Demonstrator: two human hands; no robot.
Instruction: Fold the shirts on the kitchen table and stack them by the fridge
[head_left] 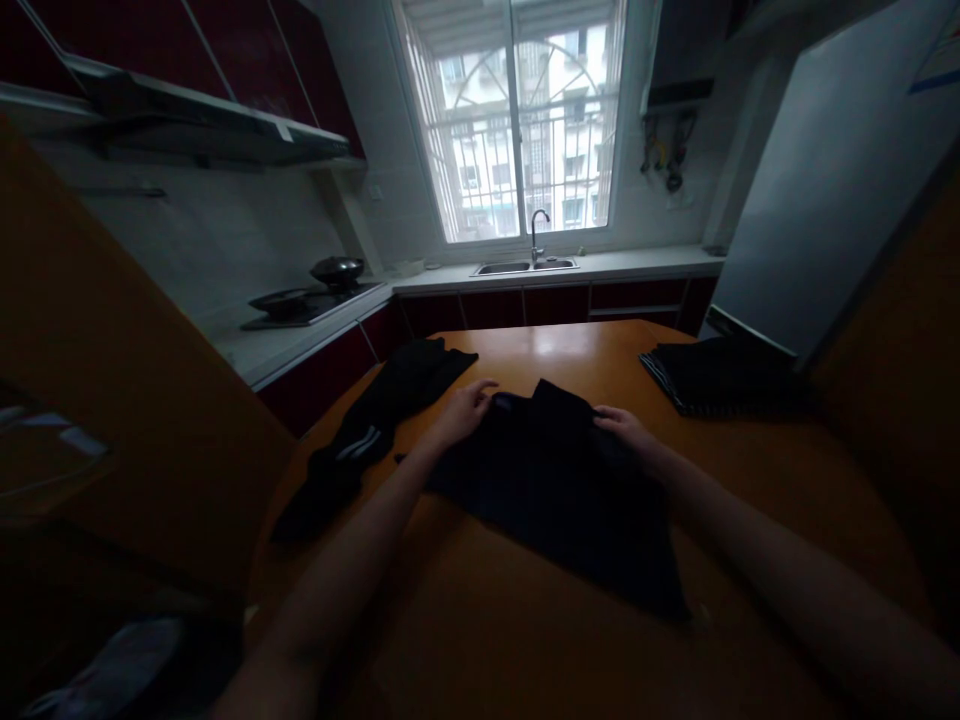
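Observation:
A dark navy garment [570, 500] lies spread on the wooden table in front of me, its far edge raised between my hands. My left hand [466, 410] is at its upper left corner, with the thumb and fingers closed near the cloth edge. On the other side, my right hand [626, 428] pinches the upper right edge of the same cloth. The garment's exact kind is hard to make out in the dim light. To the left lies a crumpled black garment [397, 390] with white stripes.
A folded stack of dark clothes [731, 375] sits at the table's right. Beyond the wooden table [555, 342] run a counter with a sink [525, 267] and a stove [315, 303] with pans. A pale refrigerator [840, 170] stands at the right.

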